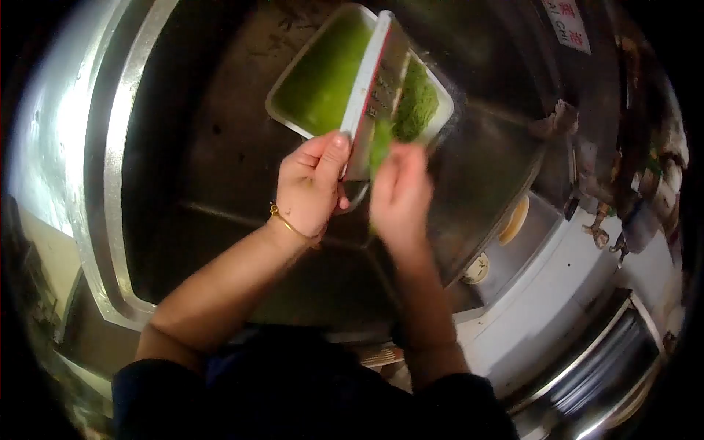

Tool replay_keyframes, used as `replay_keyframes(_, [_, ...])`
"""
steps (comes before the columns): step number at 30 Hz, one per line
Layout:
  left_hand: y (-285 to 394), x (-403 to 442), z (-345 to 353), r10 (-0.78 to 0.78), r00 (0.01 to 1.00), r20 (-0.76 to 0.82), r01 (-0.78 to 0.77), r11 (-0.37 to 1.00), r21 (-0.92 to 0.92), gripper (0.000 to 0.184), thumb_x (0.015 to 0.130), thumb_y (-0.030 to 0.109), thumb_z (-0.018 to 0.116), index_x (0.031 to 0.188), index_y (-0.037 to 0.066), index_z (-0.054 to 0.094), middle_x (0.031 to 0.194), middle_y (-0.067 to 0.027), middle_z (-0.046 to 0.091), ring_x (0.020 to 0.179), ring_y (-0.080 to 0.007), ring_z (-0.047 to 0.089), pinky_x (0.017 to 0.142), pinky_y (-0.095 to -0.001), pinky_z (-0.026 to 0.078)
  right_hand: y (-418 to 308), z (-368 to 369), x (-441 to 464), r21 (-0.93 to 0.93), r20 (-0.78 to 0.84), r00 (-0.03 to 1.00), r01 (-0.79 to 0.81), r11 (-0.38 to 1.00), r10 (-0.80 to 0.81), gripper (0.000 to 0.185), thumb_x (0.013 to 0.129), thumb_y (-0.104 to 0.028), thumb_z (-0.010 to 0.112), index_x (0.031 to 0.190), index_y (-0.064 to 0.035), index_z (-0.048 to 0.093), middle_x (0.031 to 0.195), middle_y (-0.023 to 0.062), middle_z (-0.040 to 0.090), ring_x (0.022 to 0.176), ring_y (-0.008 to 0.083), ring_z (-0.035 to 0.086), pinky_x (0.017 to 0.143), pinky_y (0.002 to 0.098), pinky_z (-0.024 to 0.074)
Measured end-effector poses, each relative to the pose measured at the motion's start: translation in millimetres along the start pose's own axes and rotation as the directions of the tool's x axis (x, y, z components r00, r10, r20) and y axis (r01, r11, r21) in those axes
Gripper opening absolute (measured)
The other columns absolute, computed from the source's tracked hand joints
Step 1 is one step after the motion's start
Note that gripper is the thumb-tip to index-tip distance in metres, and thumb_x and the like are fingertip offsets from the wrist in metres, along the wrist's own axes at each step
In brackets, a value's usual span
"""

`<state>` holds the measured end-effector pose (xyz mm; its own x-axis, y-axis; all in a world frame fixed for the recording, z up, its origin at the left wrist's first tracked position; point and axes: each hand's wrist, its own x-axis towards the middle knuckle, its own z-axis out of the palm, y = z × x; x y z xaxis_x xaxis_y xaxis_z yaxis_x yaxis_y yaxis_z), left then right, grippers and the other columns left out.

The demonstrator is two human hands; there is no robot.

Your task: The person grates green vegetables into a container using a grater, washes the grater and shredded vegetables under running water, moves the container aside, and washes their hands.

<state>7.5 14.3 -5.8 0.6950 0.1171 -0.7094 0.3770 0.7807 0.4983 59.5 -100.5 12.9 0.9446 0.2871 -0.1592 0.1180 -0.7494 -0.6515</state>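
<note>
My left hand (312,180), with a gold bracelet at its wrist, is closed round the near end of a flat grater (372,88) with a pale edge. The grater is tilted and reaches across a white rectangular tub (275,99). Green liquid or pulp (328,73) fills the tub's left side, and green shreds (416,103) lie to the right of the grater. My right hand (401,192), smeared by motion, is closed on a green vegetable piece (380,144) against the grater's face. Which vegetable it is cannot be made out.
The tub stands in a dark metal sink (213,147) with a shiny steel rim (121,147) on the left. A label with red characters (567,26) is at the upper right. Taps (600,226) and a round pale lid-like thing (477,269) are on the right.
</note>
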Motion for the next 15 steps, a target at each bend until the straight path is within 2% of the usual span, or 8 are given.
replay_keyframes(2, [0, 1, -1, 0.001, 1.000, -0.025, 0.000, 1.000, 0.029, 0.033, 0.092, 0.033, 0.053, 0.104, 0.003, 0.061, 0.070, 0.0026, 0.050, 0.050, -0.0049, 0.043, 0.039, -0.0184, 0.038, 5, 9, -8, -0.013, -0.001, 0.998, 0.062, 0.998, -0.062, 0.017, 0.086, -0.007, 0.047, 0.100, 0.0015, 0.051, 0.083, 0.0202, 0.058, 0.076, 0.0297, 0.061, 0.069, 0.0384, 0.0482])
replay_keyframes(4, [-4, -10, 3, -0.017, 0.999, 0.031, 0.012, 0.990, 0.141, 0.035, 0.092, 0.031, 0.053, 0.110, 0.002, 0.060, 0.071, 0.0016, 0.051, 0.049, -0.0053, 0.044, 0.040, -0.0187, 0.039, 20, 9, 39, -0.118, -0.149, 0.978, 0.126, 0.985, -0.143, 0.016, 0.086, -0.009, 0.047, 0.097, 0.0020, 0.051, 0.085, 0.0225, 0.058, 0.080, 0.0335, 0.060, 0.072, 0.0397, 0.0475])
replay_keyframes(6, [-13, -16, 4, -0.070, 0.995, 0.074, 0.060, 0.989, 0.137, 0.034, 0.092, 0.032, 0.054, 0.106, 0.002, 0.062, 0.068, 0.0019, 0.052, 0.047, -0.0050, 0.044, 0.041, -0.0195, 0.041, 41, 4, 95, -0.214, -0.239, 0.965, 0.060, 0.975, -0.112, 0.016, 0.087, -0.011, 0.044, 0.093, 0.0020, 0.052, 0.090, 0.0249, 0.058, 0.084, 0.0381, 0.058, 0.075, 0.0401, 0.0465])
replay_keyframes(8, [-11, -15, 5, -0.061, 0.998, 0.024, 0.058, 0.992, 0.111, 0.034, 0.092, 0.032, 0.054, 0.106, 0.002, 0.062, 0.067, 0.0020, 0.052, 0.047, -0.0049, 0.044, 0.041, -0.0193, 0.040, 34, -1, 89, -0.216, -0.203, 0.966, 0.112, 0.970, -0.157, 0.016, 0.087, -0.011, 0.045, 0.095, 0.0015, 0.052, 0.089, 0.0228, 0.059, 0.084, 0.0353, 0.060, 0.075, 0.0390, 0.0470])
replay_keyframes(10, [-4, -6, 4, -0.028, 1.000, -0.012, 0.029, 0.998, 0.047, 0.034, 0.092, 0.032, 0.054, 0.106, 0.002, 0.062, 0.067, 0.0019, 0.052, 0.047, -0.0049, 0.044, 0.041, -0.0192, 0.040, 13, 2, 36, -0.057, -0.112, 0.992, 0.056, 0.997, -0.062, 0.017, 0.087, -0.010, 0.045, 0.098, 0.0010, 0.053, 0.089, 0.0213, 0.060, 0.084, 0.0314, 0.060, 0.076, 0.0375, 0.0470])
replay_keyframes(12, [1, -1, 1, -0.004, 0.999, -0.035, 0.003, 1.000, -0.031, 0.034, 0.092, 0.032, 0.054, 0.105, 0.002, 0.062, 0.067, 0.0017, 0.052, 0.047, -0.0049, 0.044, 0.041, -0.0192, 0.040, 5, 11, -7, 0.036, 0.039, 0.996, -0.084, 0.996, 0.083, 0.018, 0.088, -0.010, 0.046, 0.101, 0.0008, 0.053, 0.088, 0.0199, 0.060, 0.082, 0.0284, 0.060, 0.075, 0.0367, 0.0471])
replay_keyframes(13, [0, -1, -1, -0.024, 0.999, -0.049, 0.022, 0.999, -0.037, 0.031, 0.093, 0.030, 0.054, 0.103, 0.002, 0.063, 0.067, 0.0018, 0.053, 0.047, -0.0049, 0.044, 0.041, -0.0194, 0.040, 12, 19, -4, -0.016, -0.045, 0.996, 0.075, 0.997, -0.076, 0.016, 0.088, -0.011, 0.045, 0.096, 0.0010, 0.053, 0.083, 0.0197, 0.060, 0.077, 0.0299, 0.059, 0.071, 0.0368, 0.0473])
replay_keyframes(15, [-6, -10, 3, -0.048, 0.999, -0.022, 0.049, 0.997, 0.055, 0.030, 0.093, 0.029, 0.054, 0.103, 0.003, 0.063, 0.067, 0.0020, 0.054, 0.048, -0.0048, 0.044, 0.041, -0.0197, 0.040, 27, 19, 38, -0.086, -0.130, 0.987, 0.081, 0.993, -0.092, 0.012, 0.087, -0.009, 0.046, 0.092, 0.0010, 0.050, 0.080, 0.0209, 0.058, 0.076, 0.0364, 0.059, 0.068, 0.0395, 0.0472])
